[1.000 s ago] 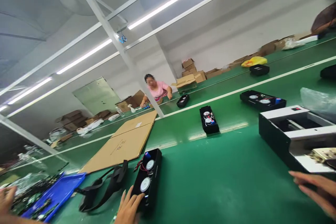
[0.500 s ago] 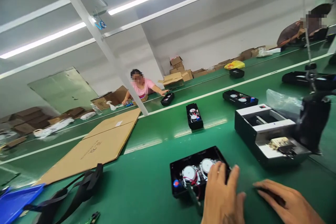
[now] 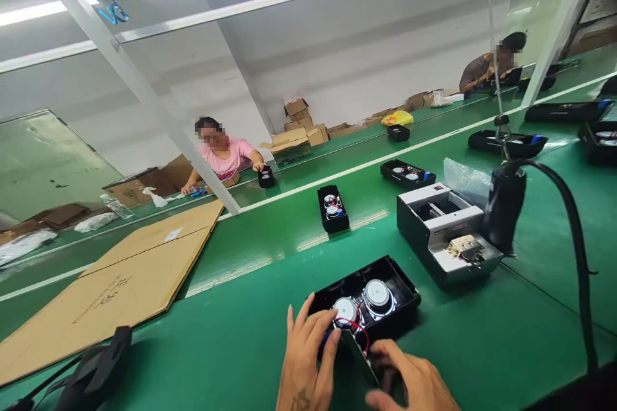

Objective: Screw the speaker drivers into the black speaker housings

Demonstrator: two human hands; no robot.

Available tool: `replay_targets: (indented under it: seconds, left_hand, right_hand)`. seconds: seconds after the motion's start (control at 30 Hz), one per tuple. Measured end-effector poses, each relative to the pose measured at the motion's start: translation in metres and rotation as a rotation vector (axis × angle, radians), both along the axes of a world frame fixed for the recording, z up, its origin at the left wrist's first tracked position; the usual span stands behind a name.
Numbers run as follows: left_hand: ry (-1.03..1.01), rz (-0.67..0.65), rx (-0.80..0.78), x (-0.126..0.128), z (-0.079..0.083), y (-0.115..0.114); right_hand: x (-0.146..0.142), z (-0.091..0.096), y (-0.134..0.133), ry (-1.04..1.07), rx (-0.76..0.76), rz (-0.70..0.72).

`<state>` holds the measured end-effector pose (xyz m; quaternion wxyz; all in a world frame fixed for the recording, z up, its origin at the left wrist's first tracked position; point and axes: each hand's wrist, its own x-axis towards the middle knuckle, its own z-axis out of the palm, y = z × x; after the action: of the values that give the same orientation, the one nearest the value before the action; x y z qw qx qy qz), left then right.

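On the green bench near me, the open black speaker box (image 3: 365,298) lies just in front of the two hands, a little right of middle; its two round speakers (image 3: 377,296) sit side by side, and red wires (image 3: 359,329) run between the nearer speaker and a dark panel (image 3: 354,359), which leans up at the near edge of the box; the left hand (image 3: 307,359) is spread, its fingertips (image 3: 332,314) touching the left speaker; the right hand (image 3: 407,379) is curled, and it seems to pinch the panel at its right edge, though the fingers hide part of this; to the right stands an open grey-and-black machine (image 3: 446,231) with a beige part (image 3: 463,247) inside; beside it is a black cylinder (image 3: 504,218) with a black cable (image 3: 581,270) and, behind, a clear plastic bag (image 3: 463,180); further on the bench lie two smaller black boxes (image 3: 332,209); at left there is a flat cardboard sheet (image 3: 120,286), and a black strap (image 3: 96,369) lies near it; at the far bench, a person in pink (image 3: 224,157) has one hand on a black box (image 3: 265,176); another person (image 3: 484,70) sits far right.
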<state>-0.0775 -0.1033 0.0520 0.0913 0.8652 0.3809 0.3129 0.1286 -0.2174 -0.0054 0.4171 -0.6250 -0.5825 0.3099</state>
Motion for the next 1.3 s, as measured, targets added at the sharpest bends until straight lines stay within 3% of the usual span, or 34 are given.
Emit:
replay_targets:
  seconds: [0.1, 0.23, 0.33, 0.4, 0.47, 0.57, 0.63, 0.73, 0.8, 0.87, 1.03, 1.3]
  left_hand:
    - [-0.017, -0.058, -0.068, 0.008, -0.013, 0.001]
    - [-0.217, 0.065, -0.046, 0.027, -0.028, -0.016]
    - [-0.278, 0.114, -0.001, 0.036, -0.037, -0.032]
    - [-0.298, 0.158, 0.003, 0.038, -0.04, -0.039]
    - [-0.315, 0.22, -0.056, 0.037, -0.04, -0.041]
    - [-0.35, 0.276, -0.25, 0.034, -0.031, -0.039]
    - [-0.379, 0.286, -0.321, 0.031, -0.022, -0.036]
    - [-0.361, 0.232, -0.235, 0.028, -0.011, -0.031]
    - [-0.276, 0.161, -0.14, 0.025, -0.007, -0.028]
    - [-0.126, 0.077, -0.04, 0.022, -0.006, -0.024]
    - [0.224, -0.048, 0.109, 0.022, -0.014, -0.012]
    - [0.255, -0.073, 0.207, 0.025, -0.035, -0.005]
  right_hand:
    - [0.0, 0.027, 0.015, 0.135, 0.021, -0.052]
    - [0.028, 0.061, 0.026, 0.311, 0.178, -0.234]
    - [0.032, 0.076, 0.042, 0.468, 0.264, -0.348]
    - [0.022, 0.082, 0.052, 0.577, 0.267, -0.319]
    - [0.01, 0.084, 0.059, 0.625, 0.224, -0.198]
    - [0.007, 0.087, 0.061, 0.456, 0.208, 0.052]
    - [0.019, 0.09, 0.062, 0.209, 0.31, 0.212]
    - [0.046, 0.094, 0.066, -0.276, 0.468, 0.383]
    - [0.058, 0.097, 0.069, -0.564, 0.472, 0.433]
    - [0.06, 0.098, 0.07, -0.721, 0.435, 0.478]
    - [0.048, 0.098, 0.068, -0.778, 0.333, 0.647]
    - [0.056, 0.113, 0.075, -0.822, 0.216, 0.666]
